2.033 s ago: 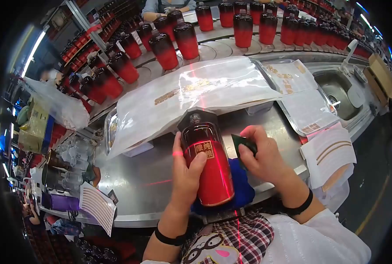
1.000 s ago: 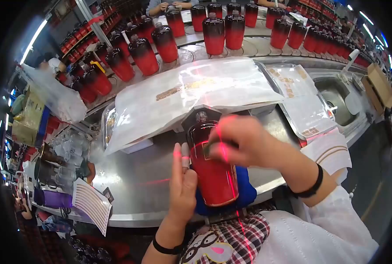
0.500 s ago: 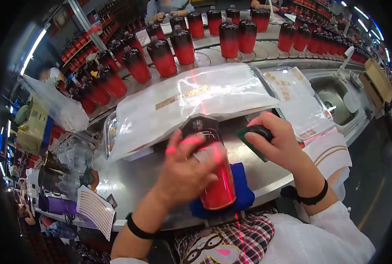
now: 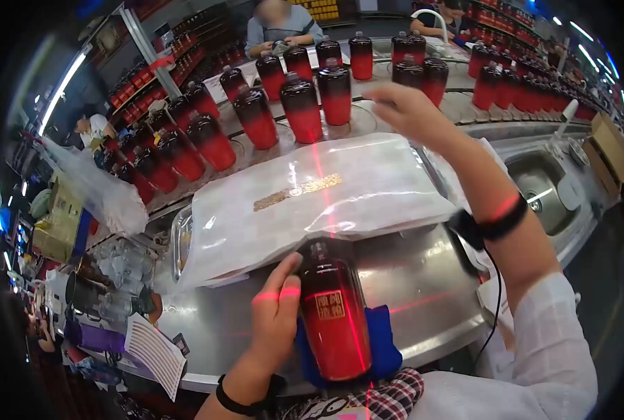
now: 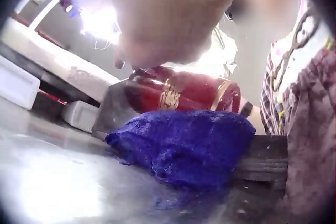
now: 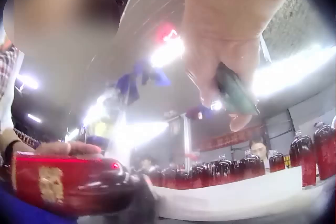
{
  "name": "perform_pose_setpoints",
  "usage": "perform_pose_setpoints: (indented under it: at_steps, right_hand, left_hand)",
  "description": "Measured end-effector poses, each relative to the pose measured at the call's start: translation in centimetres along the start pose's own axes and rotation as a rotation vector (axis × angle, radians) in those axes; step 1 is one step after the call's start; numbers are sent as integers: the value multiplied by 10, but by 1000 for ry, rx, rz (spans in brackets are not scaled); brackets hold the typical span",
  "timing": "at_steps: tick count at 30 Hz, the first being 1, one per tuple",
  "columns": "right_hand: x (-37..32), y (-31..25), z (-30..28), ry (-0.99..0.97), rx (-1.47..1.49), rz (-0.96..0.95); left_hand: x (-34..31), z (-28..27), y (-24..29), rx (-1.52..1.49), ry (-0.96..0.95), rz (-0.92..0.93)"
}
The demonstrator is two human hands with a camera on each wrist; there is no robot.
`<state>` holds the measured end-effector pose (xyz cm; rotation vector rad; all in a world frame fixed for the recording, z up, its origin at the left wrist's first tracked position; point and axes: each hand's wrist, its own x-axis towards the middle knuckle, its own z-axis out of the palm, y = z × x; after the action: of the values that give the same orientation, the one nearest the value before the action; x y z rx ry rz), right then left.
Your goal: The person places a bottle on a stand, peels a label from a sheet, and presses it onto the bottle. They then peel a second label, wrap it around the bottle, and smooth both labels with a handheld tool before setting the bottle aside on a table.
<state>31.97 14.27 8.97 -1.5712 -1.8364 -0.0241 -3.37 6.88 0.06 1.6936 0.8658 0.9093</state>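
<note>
A red bottle with a black top (image 4: 336,336) and a gold square label lies on a blue cloth (image 4: 389,343), its neck toward a dark holder. My left hand (image 4: 273,315) rests along the bottle's left side with fingers fairly straight. In the left wrist view, that hand (image 5: 168,24) is above the bottle (image 5: 194,90) and cloth (image 5: 184,145). Raised beyond the white sheet (image 4: 382,171), my right hand (image 4: 424,122) is near the standing bottles. The right wrist view shows this hand (image 6: 226,50) pinching a dark green scraper (image 6: 236,92).
Rows of red-black bottles (image 4: 300,112) stand on the curved conveyor (image 4: 284,136). A sink (image 4: 543,185) and cardboard box (image 4: 609,150) are at the right. Left are glassware (image 4: 123,262), a purple item (image 4: 102,337) and a striped sheet (image 4: 154,353). People sit across the conveyor.
My right hand has moved up and forward from beside the bottle. My left hand has shifted off the bottle's front to its left side, uncovering the label. The head view has shifted upward.
</note>
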Motion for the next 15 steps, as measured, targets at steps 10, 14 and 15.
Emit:
perform_pose_setpoints:
  at_steps: [10,14,15]
  right_hand:
    - [214,71,186,-149,-358,-20]
    - [162,38,173,-183,-279,-209]
    - [147,37,161,-174,-266,-240]
  left_hand:
    - [36,-2,-8,-474,-402,-508]
    - [-8,15,5,-470,-175,-314]
    - [-25,13,13,-554,-102,-309]
